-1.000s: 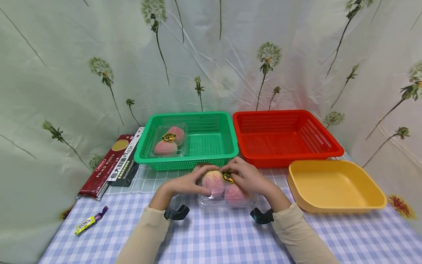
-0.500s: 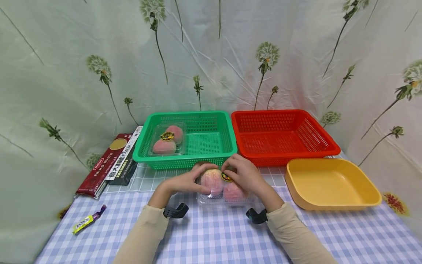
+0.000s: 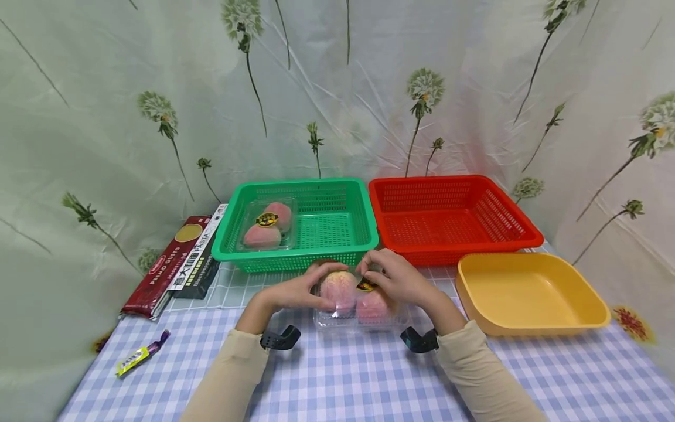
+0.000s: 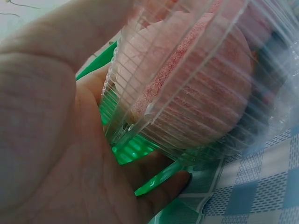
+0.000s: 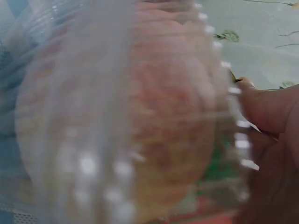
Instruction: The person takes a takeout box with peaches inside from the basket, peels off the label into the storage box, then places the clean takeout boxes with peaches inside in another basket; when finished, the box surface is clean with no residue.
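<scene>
A clear plastic clamshell box (image 3: 333,321) with two pink-yellow peaches (image 3: 373,307) lies on the checked cloth in the middle of the head view. My left hand (image 3: 296,292) grips its left side, the thumb in front and fingers round the back. In the left wrist view a peach (image 4: 187,84) shows through the ribbed plastic. On top of the lid is a black-and-gold sticker (image 3: 365,285), which my right hand (image 3: 399,282) pinches at its edge between curled fingers and thumb. The right wrist view is blurred, with the right hand (image 5: 273,116) beyond the box's side.
Behind the box stand a green basket (image 3: 295,256) holding another peach box (image 3: 268,225) and a red basket (image 3: 453,256). A yellow tub (image 3: 527,293) is at right. Pasta packs (image 3: 179,258) and a small wrapped candy (image 3: 141,354) lie at left.
The right fingers have lifted slightly at the sticker, which shows more tilted and partly covered. The left hand and the box stay in place.
</scene>
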### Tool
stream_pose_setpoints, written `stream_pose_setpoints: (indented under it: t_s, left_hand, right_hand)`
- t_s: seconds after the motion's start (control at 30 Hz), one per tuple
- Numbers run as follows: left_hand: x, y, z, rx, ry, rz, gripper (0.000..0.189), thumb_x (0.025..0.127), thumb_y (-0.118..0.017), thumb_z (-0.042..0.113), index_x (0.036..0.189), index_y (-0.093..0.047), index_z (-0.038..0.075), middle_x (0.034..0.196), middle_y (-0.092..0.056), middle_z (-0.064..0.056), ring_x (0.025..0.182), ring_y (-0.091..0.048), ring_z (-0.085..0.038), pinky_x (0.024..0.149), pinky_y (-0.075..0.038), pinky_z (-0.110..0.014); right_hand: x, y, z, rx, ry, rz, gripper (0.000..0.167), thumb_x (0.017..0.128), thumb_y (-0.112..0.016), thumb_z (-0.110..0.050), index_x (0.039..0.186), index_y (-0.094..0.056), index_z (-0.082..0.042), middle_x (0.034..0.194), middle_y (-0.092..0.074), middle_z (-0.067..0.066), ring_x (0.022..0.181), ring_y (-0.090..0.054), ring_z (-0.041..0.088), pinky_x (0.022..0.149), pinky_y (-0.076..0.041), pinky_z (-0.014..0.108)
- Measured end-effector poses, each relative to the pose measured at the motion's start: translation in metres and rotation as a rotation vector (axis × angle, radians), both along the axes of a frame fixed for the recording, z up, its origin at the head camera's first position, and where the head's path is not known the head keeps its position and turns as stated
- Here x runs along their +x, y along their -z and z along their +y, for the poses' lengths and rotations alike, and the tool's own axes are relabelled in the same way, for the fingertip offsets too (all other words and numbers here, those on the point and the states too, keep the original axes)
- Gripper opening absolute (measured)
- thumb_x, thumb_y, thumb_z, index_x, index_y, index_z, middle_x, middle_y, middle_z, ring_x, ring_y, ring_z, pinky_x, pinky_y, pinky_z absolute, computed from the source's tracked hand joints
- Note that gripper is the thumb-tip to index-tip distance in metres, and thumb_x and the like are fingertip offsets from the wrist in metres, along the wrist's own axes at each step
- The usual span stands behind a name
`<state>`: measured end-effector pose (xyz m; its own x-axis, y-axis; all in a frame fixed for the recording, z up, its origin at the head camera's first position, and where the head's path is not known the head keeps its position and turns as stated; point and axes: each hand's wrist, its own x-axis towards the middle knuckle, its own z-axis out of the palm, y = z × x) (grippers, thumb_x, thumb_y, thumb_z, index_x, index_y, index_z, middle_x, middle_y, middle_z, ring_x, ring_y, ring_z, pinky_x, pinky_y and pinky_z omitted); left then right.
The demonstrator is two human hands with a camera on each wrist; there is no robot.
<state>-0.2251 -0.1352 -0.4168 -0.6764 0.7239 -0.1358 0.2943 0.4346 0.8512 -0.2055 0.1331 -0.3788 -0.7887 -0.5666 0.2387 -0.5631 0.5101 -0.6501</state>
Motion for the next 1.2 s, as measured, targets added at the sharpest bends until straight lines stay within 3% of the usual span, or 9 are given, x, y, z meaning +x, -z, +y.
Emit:
stream_pose_setpoints:
  t_s: [0.13,0.3,0.4,0.53,0.63,0.77,0.9,1.0,1.2]
  left_hand:
    - [0.0,0.0,0.0,0.0,-0.007,0.001,0.081,0.087,-0.075,0.037,0.155,-0.032,0.029,0.157,-0.023,-0.005,0.142,-0.024,-0.029,0.113,-0.031,-0.058]
    - [-0.002,0.0,0.0,-0.005,-0.004,0.01,0.08,0.087,-0.075,0.037,0.155,-0.032,0.031,0.155,-0.024,-0.006,0.14,-0.027,-0.029,0.112,-0.033,-0.057]
    - [-0.002,0.001,0.0,-0.005,-0.005,0.018,0.081,0.087,-0.076,0.037,0.154,-0.032,0.031,0.154,-0.025,-0.006,0.138,-0.029,-0.029,0.11,-0.035,-0.056]
    - [-0.002,0.002,0.0,-0.007,-0.004,0.022,0.082,0.086,-0.077,0.037,0.154,-0.033,0.03,0.154,-0.025,-0.007,0.137,-0.031,-0.029,0.109,-0.037,-0.054]
    - [-0.003,0.003,-0.002,-0.009,0.0,0.031,0.082,0.086,-0.076,0.037,0.154,-0.032,0.028,0.153,-0.026,-0.008,0.136,-0.033,-0.03,0.107,-0.039,-0.054]
    - [-0.002,0.002,-0.002,-0.011,-0.006,0.03,0.081,0.086,-0.076,0.037,0.154,-0.033,0.029,0.153,-0.026,-0.007,0.135,-0.033,-0.03,0.107,-0.039,-0.054]
    - [-0.002,0.001,-0.001,-0.014,-0.007,0.023,0.081,0.086,-0.076,0.037,0.154,-0.033,0.029,0.155,-0.025,-0.006,0.137,-0.032,-0.03,0.109,-0.037,-0.055]
    - [-0.002,0.001,-0.001,-0.018,-0.002,0.025,0.082,0.086,-0.076,0.038,0.155,-0.032,0.027,0.155,-0.024,-0.007,0.138,-0.03,-0.03,0.11,-0.036,-0.056]
    - [-0.002,0.003,0.0,-0.013,0.0,0.03,0.082,0.086,-0.076,0.038,0.155,-0.032,0.027,0.155,-0.024,-0.007,0.138,-0.029,-0.03,0.111,-0.035,-0.057]
  right_hand:
    - [-0.001,-0.003,0.005,-0.036,-0.038,-0.079,0.006,0.101,-0.058,-0.013,0.098,-0.059,-0.008,0.101,-0.069,0.004,0.098,-0.065,0.019,0.087,-0.054,0.03]
    - [-0.002,-0.01,0.017,-0.107,-0.027,-0.112,0.003,0.098,-0.059,-0.007,0.1,-0.058,-0.006,0.097,-0.064,0.008,0.088,-0.061,0.021,0.08,-0.054,0.026]
    - [-0.002,-0.02,0.029,-0.186,0.022,-0.126,0.004,0.099,-0.057,-0.003,0.103,-0.057,-0.004,0.094,-0.061,0.013,0.08,-0.058,0.023,0.069,-0.053,0.025]
    - [0.0,-0.037,0.052,-0.223,0.167,-0.059,0.016,0.1,-0.056,-0.004,0.116,-0.058,-0.004,0.097,-0.061,0.014,0.081,-0.059,0.018,0.069,-0.053,0.02]
    - [0.003,-0.049,0.072,-0.178,0.277,0.003,0.027,0.099,-0.059,-0.006,0.126,-0.061,-0.009,0.103,-0.065,0.013,0.085,-0.062,0.014,0.074,-0.054,0.019]
    - [0.009,-0.058,0.099,-0.107,0.348,0.001,0.028,0.099,-0.06,-0.006,0.126,-0.063,-0.01,0.108,-0.067,0.015,0.074,-0.061,0.016,0.066,-0.056,0.026]
    - [0.012,-0.06,0.127,-0.032,0.398,-0.075,0.025,0.099,-0.058,-0.004,0.124,-0.061,-0.006,0.113,-0.066,0.02,0.072,-0.066,0.021,0.066,-0.059,0.032]
    - [0.013,-0.057,0.148,0.05,0.433,-0.141,0.025,0.098,-0.057,-0.001,0.123,-0.059,-0.003,0.115,-0.064,0.023,0.081,-0.068,0.024,0.068,-0.06,0.032]
    - [0.013,-0.045,0.179,0.153,0.431,-0.325,0.026,0.097,-0.054,0.002,0.123,-0.055,0.007,0.112,-0.058,0.028,0.089,-0.065,0.024,0.067,-0.061,0.036]
